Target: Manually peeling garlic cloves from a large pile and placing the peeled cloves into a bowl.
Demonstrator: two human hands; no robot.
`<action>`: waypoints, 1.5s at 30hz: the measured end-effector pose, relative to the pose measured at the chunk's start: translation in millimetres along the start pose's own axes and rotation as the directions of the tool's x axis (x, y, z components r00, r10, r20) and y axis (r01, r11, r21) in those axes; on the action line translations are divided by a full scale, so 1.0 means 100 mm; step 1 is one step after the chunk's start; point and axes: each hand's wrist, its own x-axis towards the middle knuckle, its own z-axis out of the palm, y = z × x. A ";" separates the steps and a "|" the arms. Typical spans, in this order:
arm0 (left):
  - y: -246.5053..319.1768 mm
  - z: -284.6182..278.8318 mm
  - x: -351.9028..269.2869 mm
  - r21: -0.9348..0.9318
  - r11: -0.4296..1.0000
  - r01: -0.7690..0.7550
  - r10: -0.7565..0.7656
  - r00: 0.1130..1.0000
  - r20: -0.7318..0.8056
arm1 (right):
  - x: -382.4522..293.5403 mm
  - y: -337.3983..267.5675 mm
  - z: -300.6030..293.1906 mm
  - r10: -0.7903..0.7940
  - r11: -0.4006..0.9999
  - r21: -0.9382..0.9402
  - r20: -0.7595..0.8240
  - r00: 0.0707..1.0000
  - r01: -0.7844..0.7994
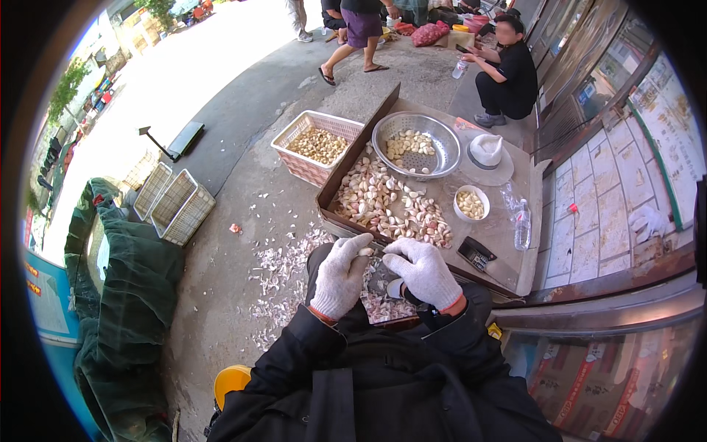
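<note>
My left hand point(342, 275), in a white knit glove, pinches a garlic clove point(365, 252) at its fingertips. My right hand point(424, 272), gloved alike, is just to the right with its fingers curled; whether anything lies between them cannot be told. Beyond both hands, loose unpeeled garlic cloves point(381, 201) are heaped on a low table point(511, 271) with a raised edge. Behind the heap stands a perforated metal colander point(448, 145) partly filled with peeled cloves. A white bowl point(471, 203) at the right holds more peeled cloves.
A hat point(490, 160), a plastic bottle point(522, 226) and a mobile phone point(476, 254) lie on the table. A plastic crate point(309, 166) of cloves stands left of it. Garlic skins point(276, 287) litter the ground. A person point(505, 72) squats beyond the table; others are farther back.
</note>
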 end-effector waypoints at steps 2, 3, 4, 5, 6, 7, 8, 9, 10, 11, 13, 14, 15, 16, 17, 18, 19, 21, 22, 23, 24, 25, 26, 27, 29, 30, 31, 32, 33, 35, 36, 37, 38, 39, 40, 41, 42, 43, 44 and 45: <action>0.03 -0.02 0.01 0.048 0.997 -0.057 0.057 0.998 -0.004 | 0.00 0.01 0.00 -0.010 1.000 -0.013 -0.007 1.000 0.009; 0.03 -0.02 0.01 0.048 0.997 -0.057 0.057 0.998 -0.004 | 0.00 0.01 0.00 -0.020 0.999 -0.026 -0.012 1.000 0.020; 0.02 -0.03 0.01 0.061 0.993 -0.099 0.100 0.995 -0.001 | 0.01 0.00 0.00 -0.021 0.999 -0.026 -0.011 1.000 0.020; 0.01 -0.03 0.01 0.074 0.987 -0.142 0.142 0.990 0.002 | 0.01 -0.01 -0.01 0.015 0.999 -0.031 0.013 1.000 -0.014; 0.02 -0.03 0.01 0.073 0.987 -0.143 0.143 0.990 0.003 | 0.01 -0.01 -0.02 0.051 0.998 -0.037 0.034 0.998 -0.050; 0.04 -0.02 -0.01 -0.115 0.992 0.058 -0.053 0.998 0.044 | 0.02 0.05 -0.02 0.052 0.998 -0.037 0.033 0.998 -0.050; 0.06 -0.01 -0.02 -0.287 0.922 0.261 -0.236 0.964 0.119 | 0.03 0.14 -0.01 -0.006 0.988 -0.156 0.056 0.998 0.014; 0.10 -0.02 0.00 -0.286 0.922 0.261 -0.237 0.964 0.118 | 0.05 0.15 -0.01 -0.060 0.959 -0.271 0.090 0.994 0.083; 0.15 -0.03 0.02 -0.424 0.818 0.387 -0.344 0.922 0.178 | 0.04 0.15 -0.03 -0.061 0.959 -0.270 0.091 0.994 0.084; 0.20 -0.04 0.04 -0.541 0.678 0.498 -0.433 0.865 0.253 | 0.02 0.13 -0.06 0.000 0.975 -0.219 0.109 0.994 0.024; 0.27 -0.07 0.07 -0.557 0.640 0.530 -0.471 0.843 0.261 | 0.00 0.09 -0.09 0.063 0.985 -0.170 0.127 0.990 -0.040; 0.28 -0.08 0.07 -0.572 0.601 0.559 -0.507 0.819 0.268 | 0.01 0.09 -0.09 0.024 0.990 -0.139 0.068 0.997 -0.014; 0.23 -0.09 0.07 -0.572 0.601 0.558 -0.507 0.820 0.267 | 0.01 0.07 -0.09 -0.016 0.994 -0.109 0.010 1.000 0.017; 0.13 -0.10 0.06 -0.564 0.598 0.570 -0.512 0.813 0.278 | 0.02 0.03 -0.09 -0.033 0.994 -0.109 -0.027 0.999 0.030; 0.07 -0.11 0.05 -0.556 0.594 0.581 -0.518 0.805 0.289 | 0.02 -0.01 -0.09 -0.035 0.994 -0.109 -0.025 0.999 0.032; 0.08 -0.10 0.06 -0.556 0.593 0.582 -0.518 0.805 0.290 | 0.02 -0.03 -0.10 -0.123 0.983 -0.141 -0.046 0.991 0.116; 0.11 -0.11 0.07 -0.574 0.574 0.583 -0.521 0.802 0.294 | 0.02 -0.04 -0.11 -0.211 0.964 -0.176 -0.063 0.975 0.198; 0.16 -0.13 0.09 -0.592 0.554 0.585 -0.523 0.798 0.298 | 0.03 -0.03 -0.13 -0.268 0.944 -0.220 -0.079 0.960 0.246; 0.19 -0.14 0.09 -0.588 0.568 0.576 -0.514 0.806 0.293 | 0.03 -0.03 -0.13 -0.326 0.919 -0.264 -0.092 0.941 0.292; 0.20 -0.14 0.10 -0.583 0.582 0.567 -0.505 0.814 0.288 | 0.04 -0.04 -0.14 -0.325 0.919 -0.265 -0.093 0.941 0.291; 0.20 -0.14 0.10 -0.583 0.582 0.567 -0.505 0.814 0.287 | 0.04 -0.06 -0.15 -0.345 0.910 -0.273 -0.078 0.936 0.312; 0.20 -0.14 0.11 -0.584 0.573 0.575 -0.517 0.807 0.286 | 0.04 -0.08 -0.15 -0.364 0.900 -0.282 -0.063 0.929 0.333; 0.19 -0.14 0.11 -0.584 0.565 0.582 -0.528 0.799 0.286 | 0.04 -0.09 -0.15 -0.364 0.899 -0.282 -0.062 0.929 0.334; 0.20 -0.15 0.12 -0.584 0.565 0.583 -0.529 0.799 0.287 | 0.04 -0.09 -0.15 -0.383 0.888 -0.299 -0.063 0.921 0.349; 0.23 -0.20 0.15 -0.550 0.569 0.611 -0.516 0.786 0.340 | 0.03 -0.09 -0.15 -0.401 0.876 -0.316 -0.064 0.914 0.363; 0.24 -0.23 0.17 -0.550 0.569 0.611 -0.516 0.786 0.340 | 0.03 -0.10 -0.16 -0.416 0.858 -0.351 -0.046 0.908 0.375; 0.26 -0.26 0.18 -0.534 0.567 0.628 -0.508 0.776 0.373 | 0.02 -0.10 -0.17 -0.429 0.838 -0.386 -0.027 0.903 0.387; 0.26 -0.28 0.19 -0.516 0.565 0.644 -0.501 0.764 0.406 | 0.02 -0.11 -0.17 -0.429 0.838 -0.385 -0.027 0.903 0.386; 0.26 -0.30 0.21 -0.516 0.565 0.644 -0.501 0.765 0.406 | 0.01 -0.12 -0.18 -0.427 0.831 -0.403 -0.023 0.904 0.382; 0.26 -0.33 0.23 -0.469 0.604 0.644 -0.486 0.764 0.424 | 0.00 -0.11 -0.19 -0.424 0.825 -0.421 -0.020 0.905 0.377; 0.27 -0.34 0.24 -0.469 0.604 0.645 -0.486 0.764 0.424 | 0.00 -0.09 -0.19 -0.427 0.820 -0.431 -0.021 0.904 0.378; 0.29 -0.35 0.26 -0.437 0.635 0.637 -0.475 0.768 0.430 | 0.00 -0.08 -0.19 -0.430 0.814 -0.441 -0.021 0.903 0.378; 0.30 -0.35 0.26 -0.404 0.665 0.628 -0.463 0.771 0.437 | -0.01 -0.08 -0.19 -0.429 0.815 -0.441 -0.022 0.903 0.376; 0.29 -0.35 0.27 -0.405 0.664 0.628 -0.463 0.771 0.437 | -0.02 -0.10 -0.18 -0.429 0.813 -0.443 -0.017 0.903 0.378; 0.28 -0.35 0.27 -0.390 0.669 0.633 -0.462 0.765 0.449 | -0.02 -0.12 -0.18 -0.430 0.810 -0.446 -0.012 0.903 0.380; 0.27 -0.35 0.27 -0.375 0.674 0.637 -0.461 0.759 0.460 | -0.03 -0.13 -0.18 -0.429 0.810 -0.446 -0.011 0.903 0.380; 0.28 -0.34 0.27 -0.374 0.673 0.637 -0.460 0.758 0.462 | -0.03 -0.13 -0.18 -0.422 0.811 -0.451 -0.010 0.906 0.373; 0.28 -0.33 0.28 -0.326 0.688 0.649 -0.477 0.742 0.471 | -0.04 -0.13 -0.19 -0.415 0.811 -0.457 -0.010 0.910 0.365; 0.29 -0.33 0.28 -0.277 0.700 0.658 -0.493 0.726 0.479 | -0.03 -0.12 -0.19 -0.414 0.811 -0.458 -0.010 0.910 0.364; 0.26 -0.32 0.28 -0.277 0.700 0.658 -0.493 0.726 0.479 | -0.03 -0.12 -0.19 -0.415 0.800 -0.473 0.007 0.910 0.368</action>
